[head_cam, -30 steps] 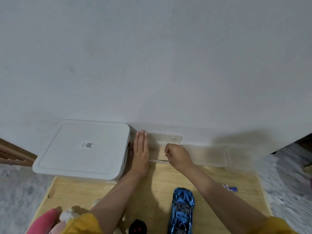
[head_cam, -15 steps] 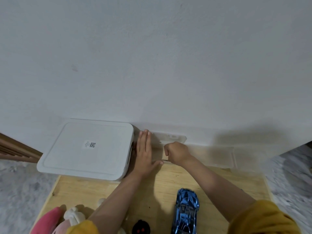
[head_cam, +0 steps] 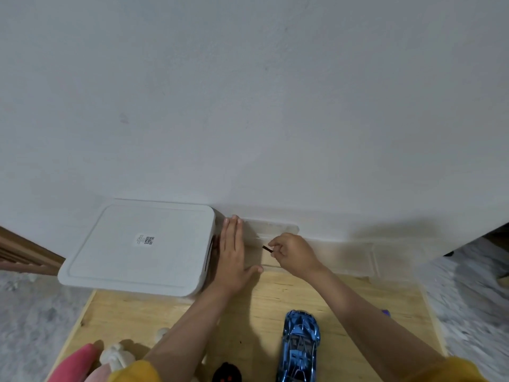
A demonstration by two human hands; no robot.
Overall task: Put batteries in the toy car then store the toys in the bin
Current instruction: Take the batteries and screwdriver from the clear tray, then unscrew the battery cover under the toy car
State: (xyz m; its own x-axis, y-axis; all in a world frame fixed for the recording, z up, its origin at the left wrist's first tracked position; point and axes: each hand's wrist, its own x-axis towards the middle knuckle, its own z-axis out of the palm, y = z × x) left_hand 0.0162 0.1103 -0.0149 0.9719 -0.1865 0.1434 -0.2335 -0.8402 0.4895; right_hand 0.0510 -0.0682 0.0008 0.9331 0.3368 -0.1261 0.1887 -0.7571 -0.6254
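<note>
Head view, single frame. Your right hand has its grip narrowed to a pinch on a small dark object, thin and stick-like; too small to identify, possibly a tool for the battery cover. Your left hand lies flat with straight fingers, holding nothing, pressed down between the white lidded bin on its outer side and the clear plastic tray that runs along the wall under and beyond the pinch.

The blue toy car sits wheels-down on the wooden surface, well back from the grip toward you, untouched. A black remote lies at the near edge beside the car. Plush toys, pink and cream, sit at the near left corner. A small purple item shows past your right forearm; cannot tell whether it is a battery.

Judgement: early stage, no batteries fitted, bin lid on.

Risks from here:
- The pinch is on the tip of a very thin object; it could slip and drop into the tray or behind it against the wall.
- Your right forearm passes just above the car; drawing back low could knock it off the near edge.
- The bin must be opened before storing; its lid is crowded by your left hand.
</note>
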